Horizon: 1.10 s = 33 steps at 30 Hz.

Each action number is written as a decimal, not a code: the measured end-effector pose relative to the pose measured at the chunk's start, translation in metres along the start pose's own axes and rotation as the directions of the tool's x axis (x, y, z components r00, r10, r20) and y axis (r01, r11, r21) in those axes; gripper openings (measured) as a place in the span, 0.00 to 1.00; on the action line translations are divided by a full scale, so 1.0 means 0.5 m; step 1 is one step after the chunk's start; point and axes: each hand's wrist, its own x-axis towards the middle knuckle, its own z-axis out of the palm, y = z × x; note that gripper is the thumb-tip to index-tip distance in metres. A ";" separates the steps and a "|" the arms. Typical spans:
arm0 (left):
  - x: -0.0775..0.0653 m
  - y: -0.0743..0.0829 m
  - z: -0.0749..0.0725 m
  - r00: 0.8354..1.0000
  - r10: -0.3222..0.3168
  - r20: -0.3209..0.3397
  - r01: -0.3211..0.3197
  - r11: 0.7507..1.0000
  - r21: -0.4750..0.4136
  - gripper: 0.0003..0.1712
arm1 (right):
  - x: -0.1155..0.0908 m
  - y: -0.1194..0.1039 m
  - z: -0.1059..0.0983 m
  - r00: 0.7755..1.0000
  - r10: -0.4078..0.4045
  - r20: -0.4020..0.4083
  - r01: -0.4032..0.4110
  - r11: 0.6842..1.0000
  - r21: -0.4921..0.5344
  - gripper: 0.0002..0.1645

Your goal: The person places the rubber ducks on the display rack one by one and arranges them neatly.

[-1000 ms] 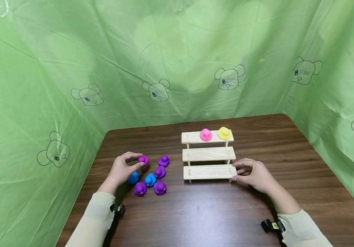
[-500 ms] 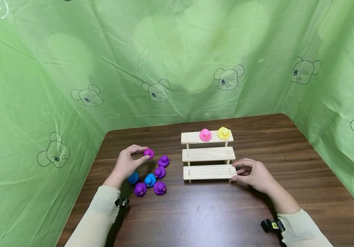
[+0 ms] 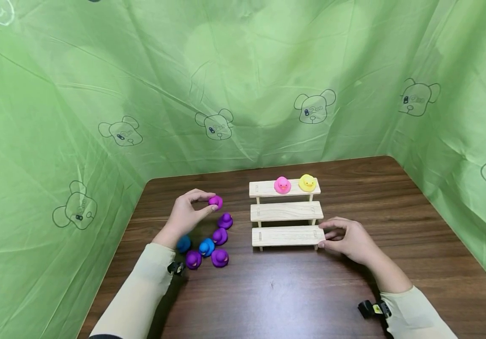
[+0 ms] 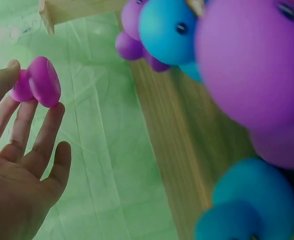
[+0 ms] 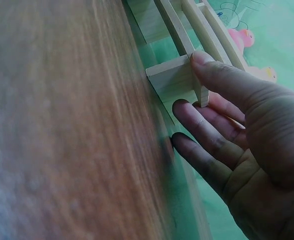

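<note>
My left hand (image 3: 185, 214) pinches a magenta rubber duck (image 3: 216, 202) between thumb and fingertips, raised above the table behind the other ducks. In the left wrist view, that duck (image 4: 44, 82) shows its rounded underside. My right hand (image 3: 351, 240) grips the right end of the lowest step of a three-tier wooden display stand (image 3: 287, 237). Thumb and fingers sit on either side of the board's end (image 5: 199, 82) in the right wrist view. On the top step stand a pink duck (image 3: 282, 185) and a yellow duck (image 3: 308, 183).
Left of the stand, several purple ducks (image 3: 219, 258) and two blue ducks, one (image 3: 206, 247) amid the group and the other (image 3: 183, 243) partly behind my left wrist, sit on the dark wooden table (image 3: 277, 296). Green cloth (image 3: 260, 94) surrounds the table's back and sides.
My left hand has carried the magenta duck away from the group, up and to the right in the head view. The right hand and stand have stayed put.
</note>
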 end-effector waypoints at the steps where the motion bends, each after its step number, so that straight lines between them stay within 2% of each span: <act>1: 0.004 0.004 0.003 1.000 0.003 0.001 -0.003 1.000 -0.004 0.17 | 0.000 -0.001 0.000 1.000 0.002 0.000 -0.002 1.000 0.002 0.27; 18: 0.057 0.058 0.068 1.000 -0.018 0.014 0.019 0.998 -0.052 0.18 | -0.001 0.002 0.000 1.000 0.001 0.004 -0.001 0.999 0.042 0.28; 27: 0.079 0.065 0.091 0.999 0.046 0.026 -0.045 0.998 -0.051 0.19 | 0.001 0.003 0.002 1.000 0.003 0.000 -0.003 1.000 0.013 0.28; 33: 0.088 0.077 0.105 0.999 0.029 0.031 -0.028 0.999 -0.037 0.19 | 0.003 0.000 0.001 1.000 0.017 -0.005 -0.017 1.000 -0.003 0.28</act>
